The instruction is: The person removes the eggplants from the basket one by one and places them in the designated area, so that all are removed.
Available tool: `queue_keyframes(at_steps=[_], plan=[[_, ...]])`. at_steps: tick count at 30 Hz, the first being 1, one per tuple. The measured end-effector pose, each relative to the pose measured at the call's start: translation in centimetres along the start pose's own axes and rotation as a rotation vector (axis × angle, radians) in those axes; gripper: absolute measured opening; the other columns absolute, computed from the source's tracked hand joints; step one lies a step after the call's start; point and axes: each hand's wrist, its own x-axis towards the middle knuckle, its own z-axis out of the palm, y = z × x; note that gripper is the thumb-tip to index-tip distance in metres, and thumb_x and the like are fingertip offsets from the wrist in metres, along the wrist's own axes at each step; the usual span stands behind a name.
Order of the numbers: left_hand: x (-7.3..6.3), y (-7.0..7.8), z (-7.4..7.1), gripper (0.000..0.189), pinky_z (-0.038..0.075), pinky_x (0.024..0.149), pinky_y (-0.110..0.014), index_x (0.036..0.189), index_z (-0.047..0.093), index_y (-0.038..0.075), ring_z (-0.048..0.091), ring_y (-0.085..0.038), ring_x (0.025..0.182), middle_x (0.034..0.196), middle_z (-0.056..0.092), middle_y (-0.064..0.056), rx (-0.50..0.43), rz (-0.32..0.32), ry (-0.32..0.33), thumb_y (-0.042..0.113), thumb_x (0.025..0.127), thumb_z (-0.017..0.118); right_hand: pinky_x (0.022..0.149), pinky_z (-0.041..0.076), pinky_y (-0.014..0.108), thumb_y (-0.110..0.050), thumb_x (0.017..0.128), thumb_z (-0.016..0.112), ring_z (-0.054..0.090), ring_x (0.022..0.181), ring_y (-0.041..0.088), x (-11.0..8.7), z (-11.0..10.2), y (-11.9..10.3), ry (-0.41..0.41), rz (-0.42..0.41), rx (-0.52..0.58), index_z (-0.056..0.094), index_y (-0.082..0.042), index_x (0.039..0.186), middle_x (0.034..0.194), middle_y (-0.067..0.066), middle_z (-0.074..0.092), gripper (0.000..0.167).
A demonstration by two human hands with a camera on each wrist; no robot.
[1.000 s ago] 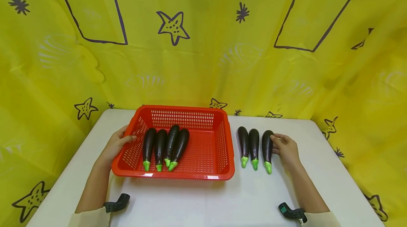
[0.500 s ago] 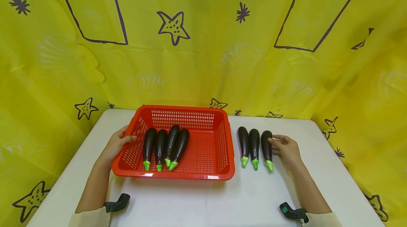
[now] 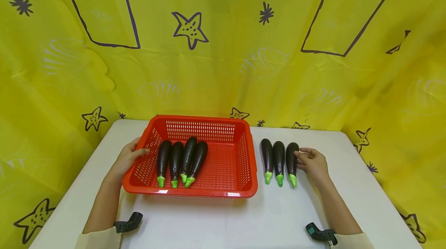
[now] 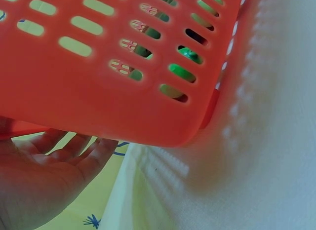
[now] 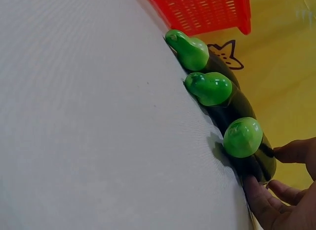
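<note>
Eggplant number three (image 3: 292, 160), counting toward the right edge of the desk (image 3: 195, 225), is what I am watching. It lies on the far right part of the desk, green stem (image 3: 292, 181) toward the near edge, just beside the middle eggplant (image 3: 278, 160), with the left eggplant (image 3: 266, 156) on that one's other side; I cannot tell whether the two nearest bodies touch. Over the last second it has slid a little toward the left edge, its stem swinging the same way, so the gap has narrowed. I judge that as a small straightening: the three now lie closer to parallel, and the row looks all but settled. The right grip (image 3: 315, 165) seems to pinch it lightly near its rounded end; the right wrist view shows me fingers on it at two places, one higher and one close to the desk. Over toward the left edge, the left grip (image 3: 127, 160) pinches the side of the red basket (image 3: 216, 193), thumb inside and fingers outside, and neither has visibly shifted. Four more eggplants (image 3: 175, 160) lie in the basket's left half, stems toward the near edge, their number unchanged. To my mind, then, the change concerns only the arrangement on the desk.
</note>
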Motion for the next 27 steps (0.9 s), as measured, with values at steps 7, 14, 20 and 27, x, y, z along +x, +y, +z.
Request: queue_keyframes(at_steps=[7,14,20,27], plan=[[-0.21,0.13,0.05,0.061,0.062,0.080,-0.034,0.160,0.030,-0.005,0.070,-0.015,0.094,0.119,0.065,-0.005,-0.003,-0.008,-0.008,0.008,0.104,0.050,0.073,0.061,0.025,-0.011,0.103,0.067,0.068,0.075,0.005,-0.27,0.20,-0.14,0.000,-0.002,-0.010,0.045,0.017,0.140,0.095,0.003,0.066,0.051],[-0.21,0.24,0.16,0.061,0.062,0.080,-0.034,0.160,0.029,-0.006,0.070,-0.015,0.095,0.120,0.064,-0.005,-0.010,-0.002,-0.009,0.008,0.104,0.051,0.073,0.061,0.024,-0.011,0.103,0.067,0.069,0.074,0.005,-0.31,0.21,-0.27,0.000,-0.019,-0.028,0.046,0.017,0.137,0.095,0.004,0.066,0.049],[-0.08,0.20,0.20,0.062,0.062,0.079,-0.033,0.160,0.029,-0.005,0.069,-0.014,0.094,0.120,0.064,-0.004,-0.010,-0.011,0.003,0.007,0.104,0.051,0.073,0.061,0.024,-0.012,0.104,0.067,0.069,0.074,0.004,0.09,-0.12,0.01,-0.008,-0.014,-0.037,0.047,0.016,0.136,0.095,0.003,0.065,0.048],[-0.11,0.18,0.19,0.061,0.062,0.079,-0.033,0.160,0.030,-0.005,0.070,-0.014,0.094,0.118,0.065,-0.002,-0.019,-0.014,0.006,0.007,0.104,0.051,0.072,0.061,0.025,-0.014,0.103,0.068,0.069,0.074,0.005,0.15,-0.40,0.19,-0.029,-0.003,-0.049,0.047,0.016,0.135,0.095,0.002,0.067,0.049]])
